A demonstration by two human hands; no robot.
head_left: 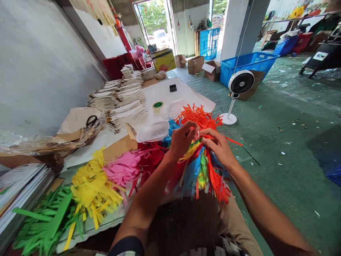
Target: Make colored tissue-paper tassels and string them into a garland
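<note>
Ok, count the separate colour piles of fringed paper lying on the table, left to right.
6 piles: green nearest left, yellow, pink, red, blue, orange farthest. Both hands hold a mixed bundle, possibly hiding more.

A grey wall (39, 64) is seen on the left. The green floor (279, 117) is dotted with paper scraps. A white fan (238, 89) is stood near a blue crate (250, 64). Daylight is let in through an open door (156, 25) by cardboard boxes (195, 64).
</note>
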